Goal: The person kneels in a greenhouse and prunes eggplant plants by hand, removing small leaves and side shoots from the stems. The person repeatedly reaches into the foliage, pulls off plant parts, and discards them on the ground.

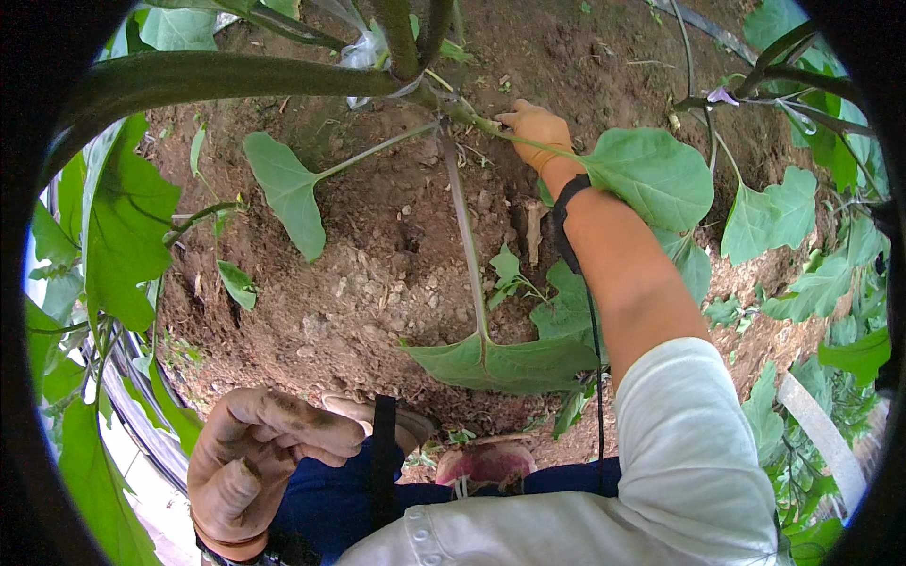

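Note:
My left hand point(262, 453), in a soil-stained glove, is raised at the lower left. Its fingers are bent and stand apart from the thumb, with nothing seen between them. My right hand point(539, 134), in a tan glove, reaches far forward beside a green side stem point(476, 120) of an eggplant-like plant. Its fingertips point left near the stem and the soil; whether they grip anything is hidden. A broad leaf point(651, 177) hangs over my right wrist. From the thick main stem point(248, 76), another leaf point(488, 364) droops towards my knees.
Bare brown soil point(368, 283) lies between the plants. Clear plastic point(362, 53) is tied around the stems at the top. Leafy plants stand at the left point(127, 226) and right, one with a purple flower point(722, 95). A black cable point(596, 339) runs down from my right wrist strap.

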### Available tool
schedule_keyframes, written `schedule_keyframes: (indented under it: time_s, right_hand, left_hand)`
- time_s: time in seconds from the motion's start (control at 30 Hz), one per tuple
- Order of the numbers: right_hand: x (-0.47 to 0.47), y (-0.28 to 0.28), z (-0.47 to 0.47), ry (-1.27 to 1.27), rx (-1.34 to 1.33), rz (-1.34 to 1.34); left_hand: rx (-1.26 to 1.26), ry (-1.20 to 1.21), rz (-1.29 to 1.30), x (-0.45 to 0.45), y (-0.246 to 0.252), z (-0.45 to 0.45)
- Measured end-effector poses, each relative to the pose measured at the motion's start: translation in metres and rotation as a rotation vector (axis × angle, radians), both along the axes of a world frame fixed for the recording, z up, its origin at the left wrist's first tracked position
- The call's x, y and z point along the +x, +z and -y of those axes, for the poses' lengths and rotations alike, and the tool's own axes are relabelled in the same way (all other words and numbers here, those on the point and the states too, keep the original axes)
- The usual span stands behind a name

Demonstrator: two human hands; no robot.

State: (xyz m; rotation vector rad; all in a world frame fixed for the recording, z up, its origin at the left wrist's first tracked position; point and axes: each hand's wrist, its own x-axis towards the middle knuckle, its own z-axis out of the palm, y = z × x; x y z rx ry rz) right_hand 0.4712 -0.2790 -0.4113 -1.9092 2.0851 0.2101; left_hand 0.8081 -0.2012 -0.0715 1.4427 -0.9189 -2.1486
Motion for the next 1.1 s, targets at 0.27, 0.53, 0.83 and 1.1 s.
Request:
schedule_keyframes:
  time_s: [0.27, 0.53, 0.83, 1.1]
  right_hand:
    - [0.001, 0.008, 0.005, 0.013, 0.042, -0.043]
    - [0.004, -0.001, 0.020, -0.110, 0.229, 0.035]
    - [-0.009, -0.025, 0.019, -0.391, 0.035, 0.281]
    - [-0.001, 0.032, 0.018, 0.001, -0.294, 0.289]
  left_hand:
    - [0.026, 0.001, -0.060, 0.000, 0.006, 0.001]
    - [0.047, 0.004, 0.010, -0.002, 0.003, -0.003]
    - [0.068, 0.067, 0.000, -0.004, 0.006, -0.002]
    - [-0.010, 0.066, -0.037, 0.007, 0.006, -0.007]
